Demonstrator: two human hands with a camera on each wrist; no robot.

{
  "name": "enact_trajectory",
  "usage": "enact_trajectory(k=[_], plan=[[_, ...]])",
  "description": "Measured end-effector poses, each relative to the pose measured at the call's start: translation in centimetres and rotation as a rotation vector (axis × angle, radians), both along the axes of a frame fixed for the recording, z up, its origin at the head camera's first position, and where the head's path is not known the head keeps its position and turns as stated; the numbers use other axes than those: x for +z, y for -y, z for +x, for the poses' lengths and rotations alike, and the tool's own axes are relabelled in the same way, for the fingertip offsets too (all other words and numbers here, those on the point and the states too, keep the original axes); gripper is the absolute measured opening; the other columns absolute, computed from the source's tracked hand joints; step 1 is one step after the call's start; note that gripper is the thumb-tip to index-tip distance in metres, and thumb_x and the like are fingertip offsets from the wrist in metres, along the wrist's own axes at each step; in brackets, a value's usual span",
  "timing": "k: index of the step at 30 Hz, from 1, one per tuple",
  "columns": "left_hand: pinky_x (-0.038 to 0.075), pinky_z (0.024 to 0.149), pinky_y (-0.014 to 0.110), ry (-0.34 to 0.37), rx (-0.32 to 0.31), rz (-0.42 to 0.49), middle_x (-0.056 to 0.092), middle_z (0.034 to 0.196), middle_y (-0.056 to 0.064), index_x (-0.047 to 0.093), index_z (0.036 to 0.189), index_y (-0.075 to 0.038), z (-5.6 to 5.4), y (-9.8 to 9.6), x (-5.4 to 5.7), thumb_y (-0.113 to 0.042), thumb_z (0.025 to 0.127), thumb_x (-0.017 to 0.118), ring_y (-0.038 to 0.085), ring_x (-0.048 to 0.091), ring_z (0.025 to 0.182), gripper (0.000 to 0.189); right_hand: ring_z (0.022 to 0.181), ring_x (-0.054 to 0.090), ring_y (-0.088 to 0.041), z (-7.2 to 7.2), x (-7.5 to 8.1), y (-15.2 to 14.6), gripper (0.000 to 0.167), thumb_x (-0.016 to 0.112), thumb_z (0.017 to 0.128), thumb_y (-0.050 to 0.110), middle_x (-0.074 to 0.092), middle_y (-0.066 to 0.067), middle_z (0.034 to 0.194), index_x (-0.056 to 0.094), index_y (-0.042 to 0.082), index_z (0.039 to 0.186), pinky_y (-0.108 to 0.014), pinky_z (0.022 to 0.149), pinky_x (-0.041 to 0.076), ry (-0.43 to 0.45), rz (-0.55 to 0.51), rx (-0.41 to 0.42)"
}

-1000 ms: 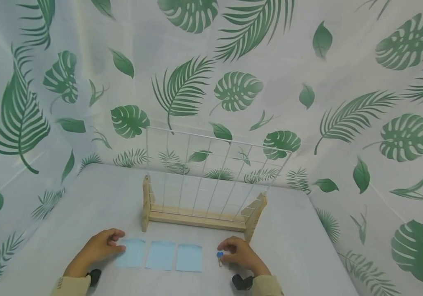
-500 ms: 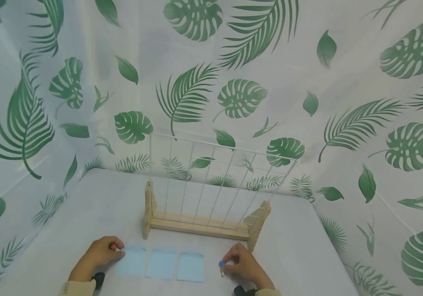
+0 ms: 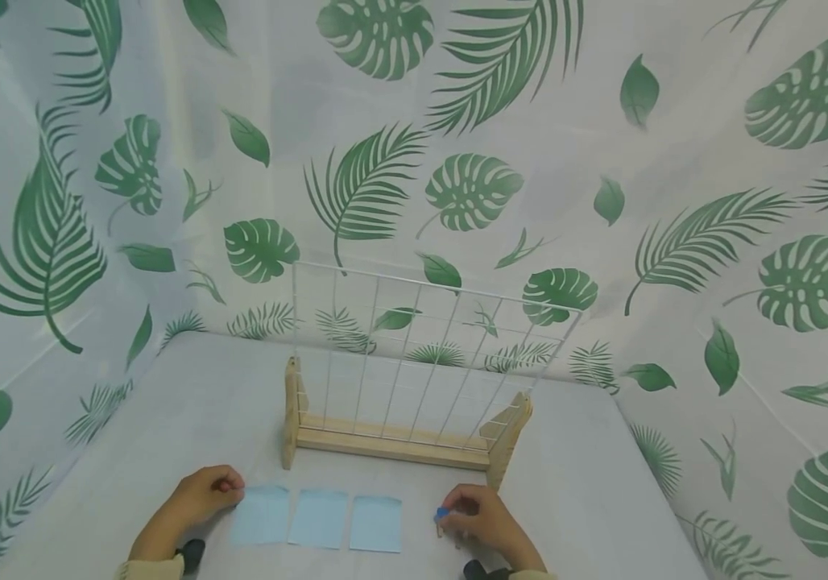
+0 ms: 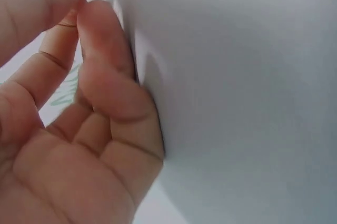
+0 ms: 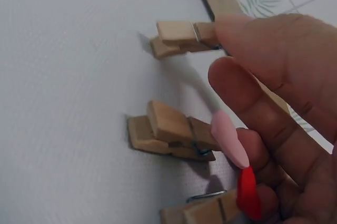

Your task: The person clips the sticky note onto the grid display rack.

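At the right, my right hand pinches a small wooden clothespin with a blue decoration between thumb and forefinger. In the right wrist view the wooden clothespin points away from the fingertips, its blue end hidden behind them. Below it, a clothespin with a pink piece and another with a red piece lie close to the curled fingers. My left hand rests on the table, fingers loosely curled, thumb and forefinger together at the edge of the left blue paper. It holds nothing visible.
Two more light blue papers, a middle one and a right one, lie in a row between the hands. Behind them stands a white wire grid in a wooden base. Leaf-patterned sheets hang around the white table.
My right fingers have closed on the blue-topped clothespin. My left thumb has come in against the forefinger. The head view has shifted slightly, so the scene sits lower.
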State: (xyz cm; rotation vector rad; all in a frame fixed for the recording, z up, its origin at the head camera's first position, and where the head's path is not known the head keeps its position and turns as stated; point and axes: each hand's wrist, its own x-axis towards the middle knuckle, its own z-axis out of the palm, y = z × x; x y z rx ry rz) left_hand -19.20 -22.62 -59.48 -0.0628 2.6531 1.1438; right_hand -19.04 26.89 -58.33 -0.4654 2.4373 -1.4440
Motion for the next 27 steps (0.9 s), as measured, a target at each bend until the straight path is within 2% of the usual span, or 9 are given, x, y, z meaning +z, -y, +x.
enact_trajectory(k=[3,4,6,11,16,22,27], plan=[[0.053,0.082,0.040,0.022,-0.006,0.036,0.067,0.092,-0.001,0.073,0.097,-0.011,-0.5,1.0,-1.7,-0.019,0.096,0.079,0.018,0.060,0.088,0.010,0.088,0.065,-0.008,0.1,0.1,-0.1,0.014,0.082,0.092,0.008,0.074,-0.007,0.097,0.073,-0.001,0.100,-0.022,0.080,0.054,0.038,-0.022,-0.009],[0.054,0.082,0.040,0.024,-0.012,0.048,0.067,0.092,0.000,0.073,0.098,-0.010,-0.5,1.1,-1.9,-0.020,0.096,0.079,0.018,0.060,0.088,0.011,0.088,0.066,-0.008,0.1,0.1,-0.1,0.015,0.081,0.093,0.007,0.074,-0.007,0.099,0.073,-0.001,0.103,-0.022,0.079,0.054,0.050,-0.028,-0.011],[0.054,0.082,0.040,0.020,-0.004,0.072,0.067,0.092,-0.001,0.072,0.098,-0.008,-0.2,0.9,-1.3,-0.015,0.096,0.078,0.018,0.060,0.088,0.009,0.090,0.068,-0.008,0.1,0.1,-0.2,0.019,0.080,0.094,0.007,0.076,-0.012,0.104,0.074,-0.004,0.109,-0.022,0.079,0.055,0.064,-0.036,-0.011],[0.055,0.081,0.039,0.005,-0.008,0.074,0.067,0.090,-0.001,0.070,0.098,-0.004,0.8,-0.2,1.6,-0.006,0.098,0.074,0.018,0.061,0.087,0.004,0.087,0.068,-0.007,0.2,0.5,-0.1,0.027,0.077,0.098,0.009,0.078,-0.021,0.115,0.076,-0.007,0.119,-0.021,0.072,0.056,0.086,-0.036,-0.010],[0.055,0.081,0.042,-0.011,-0.028,0.067,0.068,0.090,0.000,0.069,0.099,-0.003,1.0,-0.4,2.7,-0.005,0.099,0.073,0.020,0.062,0.087,0.004,0.078,0.066,-0.008,0.3,0.8,0.0,0.025,0.077,0.098,0.008,0.078,-0.016,0.106,0.076,-0.009,0.117,-0.022,0.065,0.054,0.090,-0.046,-0.044],[0.053,0.078,0.038,-0.024,-0.028,0.053,0.068,0.089,-0.001,0.069,0.099,-0.002,1.1,-0.5,3.0,-0.006,0.100,0.072,0.018,0.061,0.085,0.005,0.071,0.064,-0.007,0.1,1.1,0.0,0.027,0.078,0.098,0.009,0.077,-0.011,0.099,0.074,-0.010,0.117,-0.021,0.061,0.052,0.074,-0.061,-0.053],[0.053,0.079,0.039,-0.027,-0.014,0.057,0.068,0.091,0.000,0.071,0.102,-0.004,1.0,-0.3,2.8,-0.010,0.101,0.073,0.019,0.061,0.088,0.007,0.075,0.067,-0.005,0.1,1.3,0.0,0.028,0.078,0.098,0.011,0.079,-0.015,0.103,0.073,-0.012,0.115,-0.021,0.064,0.055,0.026,-0.065,-0.039]])
